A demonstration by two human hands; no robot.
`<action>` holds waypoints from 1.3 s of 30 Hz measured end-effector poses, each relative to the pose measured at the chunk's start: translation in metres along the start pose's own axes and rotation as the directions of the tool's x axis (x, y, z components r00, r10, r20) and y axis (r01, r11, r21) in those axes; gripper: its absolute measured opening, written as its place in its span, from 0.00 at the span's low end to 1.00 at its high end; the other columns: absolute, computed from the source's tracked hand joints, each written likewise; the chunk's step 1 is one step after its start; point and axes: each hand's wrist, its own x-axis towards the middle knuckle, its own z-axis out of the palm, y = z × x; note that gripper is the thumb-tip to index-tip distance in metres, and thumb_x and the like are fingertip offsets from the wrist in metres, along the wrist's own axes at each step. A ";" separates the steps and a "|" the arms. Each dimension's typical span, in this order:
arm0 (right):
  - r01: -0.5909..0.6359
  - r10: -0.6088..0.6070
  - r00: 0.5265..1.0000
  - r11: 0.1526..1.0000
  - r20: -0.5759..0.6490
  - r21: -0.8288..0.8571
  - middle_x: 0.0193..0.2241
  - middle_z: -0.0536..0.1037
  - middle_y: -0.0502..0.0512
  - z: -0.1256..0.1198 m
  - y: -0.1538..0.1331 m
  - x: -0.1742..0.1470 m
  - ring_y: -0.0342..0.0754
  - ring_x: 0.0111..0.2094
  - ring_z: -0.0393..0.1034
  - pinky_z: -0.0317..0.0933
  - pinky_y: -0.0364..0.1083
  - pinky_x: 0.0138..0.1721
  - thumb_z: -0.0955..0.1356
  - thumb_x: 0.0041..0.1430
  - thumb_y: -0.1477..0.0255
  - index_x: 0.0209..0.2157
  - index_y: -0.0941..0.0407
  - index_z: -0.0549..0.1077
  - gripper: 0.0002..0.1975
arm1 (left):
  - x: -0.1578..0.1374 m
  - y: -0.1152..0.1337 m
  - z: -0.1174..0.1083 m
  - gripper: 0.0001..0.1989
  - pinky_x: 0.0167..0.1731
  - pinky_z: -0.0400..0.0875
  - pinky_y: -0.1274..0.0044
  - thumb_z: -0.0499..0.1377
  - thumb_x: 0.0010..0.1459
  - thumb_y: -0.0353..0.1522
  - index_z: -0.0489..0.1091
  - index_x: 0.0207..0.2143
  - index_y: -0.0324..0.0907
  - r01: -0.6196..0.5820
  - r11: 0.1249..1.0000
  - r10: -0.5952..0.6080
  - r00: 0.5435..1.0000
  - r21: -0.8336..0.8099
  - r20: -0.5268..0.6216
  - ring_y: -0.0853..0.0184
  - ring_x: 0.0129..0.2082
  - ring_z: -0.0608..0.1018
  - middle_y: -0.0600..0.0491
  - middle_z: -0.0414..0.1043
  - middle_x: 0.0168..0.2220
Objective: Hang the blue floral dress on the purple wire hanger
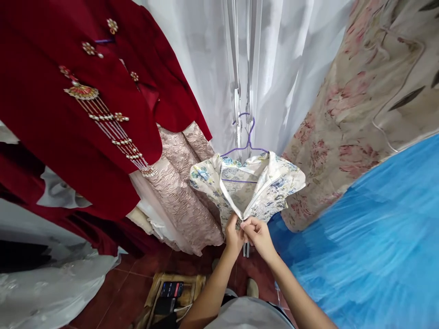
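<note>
A white garment with a blue and yellow floral print [274, 192] hangs on a purple hanger [249, 142]. Its zipper [243, 217] is parted into a V, with pale edges spreading up toward the shoulders. My left hand [233, 235] is closed on the fabric just left of the V's lowest point. My right hand [259, 235] pinches at the zipper where the two edges meet; the tiny pull is mostly covered by its fingertips. Both hands almost touch each other, and the lower part of the garment is hidden behind them and my forearms.
A dark red jacket [137, 128] with beaded ornaments and a pink textured skirt [185, 183] hang at left. Beige floral fabric [325, 137] and blue tulle [373, 237] fill the right. White curtains [199, 50] hang behind. Below, a wooden stand [195, 281] holds a phone [172, 289].
</note>
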 end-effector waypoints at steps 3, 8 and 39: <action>0.022 -0.013 0.992 0.998 -0.127 0.067 0.11 0.69 0.47 0.000 -0.027 0.013 0.38 0.11 0.52 0.46 0.41 0.15 0.73 0.55 0.56 0.20 0.55 0.68 0.21 | 0.005 0.006 0.001 0.11 0.33 0.66 0.75 0.56 0.60 0.36 0.65 0.26 0.43 -0.037 0.999 0.038 0.994 -0.007 0.107 0.66 0.28 0.70 0.54 0.67 0.25; 0.162 -0.143 0.970 0.983 -0.196 0.085 0.12 0.70 0.47 0.013 -0.090 0.061 0.39 0.11 0.52 0.46 0.42 0.14 0.75 0.51 0.56 0.22 0.56 0.72 0.18 | 0.006 0.009 -0.003 0.17 0.28 0.60 0.76 0.56 0.63 0.38 0.57 0.22 0.44 -0.074 0.996 0.066 0.989 0.053 0.132 0.68 0.24 0.63 0.57 0.58 0.22; 0.213 -0.223 0.930 0.975 -0.292 -0.066 0.12 0.60 0.42 0.040 -0.030 0.089 0.39 0.14 0.50 0.44 0.42 0.18 0.71 0.54 0.49 0.27 0.56 0.71 0.23 | 0.236 0.133 -0.122 0.12 0.27 0.68 0.81 0.58 0.67 0.38 0.76 0.38 0.38 -0.587 0.801 0.596 0.800 0.122 -0.068 0.72 0.24 0.74 0.55 0.73 0.25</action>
